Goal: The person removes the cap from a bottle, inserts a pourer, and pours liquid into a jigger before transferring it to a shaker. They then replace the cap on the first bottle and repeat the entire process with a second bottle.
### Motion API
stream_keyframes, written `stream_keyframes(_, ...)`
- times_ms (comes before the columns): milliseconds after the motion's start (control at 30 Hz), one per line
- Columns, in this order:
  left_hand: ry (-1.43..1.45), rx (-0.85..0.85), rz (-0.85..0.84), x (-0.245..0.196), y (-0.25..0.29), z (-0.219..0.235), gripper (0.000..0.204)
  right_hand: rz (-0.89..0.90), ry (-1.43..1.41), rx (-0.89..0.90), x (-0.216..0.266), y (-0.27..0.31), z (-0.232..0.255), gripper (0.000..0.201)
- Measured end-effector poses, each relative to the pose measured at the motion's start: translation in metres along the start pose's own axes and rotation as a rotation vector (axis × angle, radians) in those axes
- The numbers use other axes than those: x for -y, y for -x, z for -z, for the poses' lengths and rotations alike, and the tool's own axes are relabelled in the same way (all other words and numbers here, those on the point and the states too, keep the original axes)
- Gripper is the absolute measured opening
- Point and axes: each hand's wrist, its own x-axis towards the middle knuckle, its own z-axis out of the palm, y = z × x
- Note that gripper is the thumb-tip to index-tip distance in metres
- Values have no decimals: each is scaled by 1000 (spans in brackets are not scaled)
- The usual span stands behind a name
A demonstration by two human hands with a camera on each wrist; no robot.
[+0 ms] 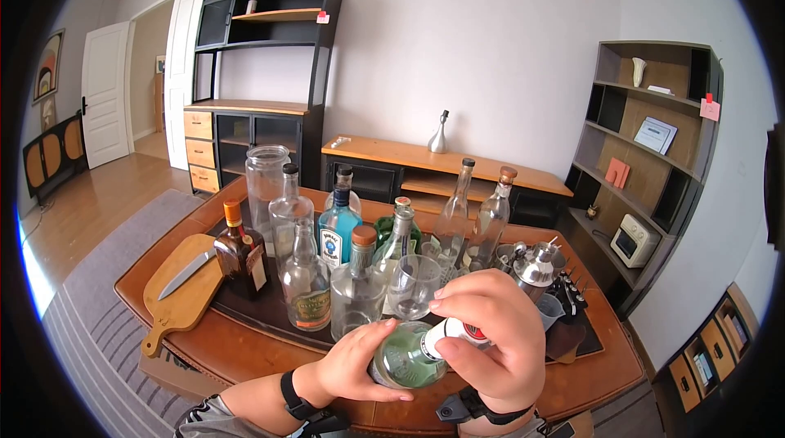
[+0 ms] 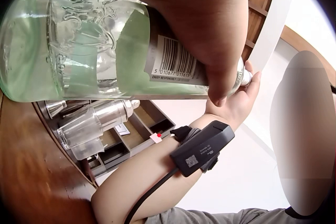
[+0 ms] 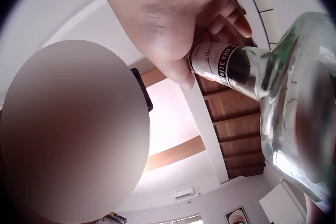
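A clear, greenish glass bottle of white rum (image 1: 406, 363) is tilted in front of the body, its neck pointing right. My left hand (image 1: 350, 366) grips the bottle's body; in the left wrist view the fingers lie over its back label with a barcode (image 2: 176, 58). At the neck end, my right hand (image 1: 497, 336) curls its thumb and fingers about the top. The white neck label (image 3: 212, 62) shows in the right wrist view, while the cap is hidden by the hand. Just behind the rum bottle stands a wine glass (image 1: 414, 283).
Several bottles crowd the brown leather-topped table (image 1: 237, 360), including a blue gin bottle (image 1: 338, 225) and a dark brown bottle (image 1: 242, 258). At left a knife (image 1: 186, 273) lies on a wooden cutting board (image 1: 173, 319). A metal shaker (image 1: 536, 266) stands at right.
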Motion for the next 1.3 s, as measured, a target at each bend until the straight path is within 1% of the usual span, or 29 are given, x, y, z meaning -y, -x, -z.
stream_keyframes(133, -10, -5, -13, 0, -1, 0, 118, -11, -22, 11, 2, 3, 7, 35)
stream_keyframes(333, 18, -1, 2, 1, 1, -1, 118, -48, -61, -132, 7, 7, 6, 40)
stream_keyframes(433, 28, 6, 12, 2, 2, -1, 118, -22, -41, -157, 6, 8, 6, 40)
stream_keyframes(533, 31, 12, 16, 2, 2, -1, 119, -19, -51, -155, 6, 8, 7, 38)
stream_keyframes(633, 23, 8, 6, 1, -1, 0, 119, 11, -58, -95, 0, 8, 12, 35)
stream_keyframes(733, 5, 2, -9, -2, -4, 2, 119, 25, -52, -111, -1, 6, 10, 32)
stream_keyframes(800, 10, 1, -18, -1, -4, 1, 119, 45, -100, -39, -2, 5, 12, 26)
stream_keyframes(833, 11, 3, -14, -2, -5, 2, 119, 56, -124, -3, -3, 4, 13, 27)
stream_keyframes(933, 15, 10, -10, -3, -6, 3, 120, 59, -159, 5, -7, 5, 12, 25)
stream_keyframes(1033, 19, 13, -15, -2, -6, 3, 120, 67, -136, -23, -9, 7, 11, 26)
stream_keyframes(1233, 27, 13, 1, 1, 0, -1, 120, 9, 107, -124, 2, 5, 0, 27)
stream_keyframes(1300, 60, 20, 24, 2, 2, -1, 120, 19, 143, -160, -1, 3, -8, 29)
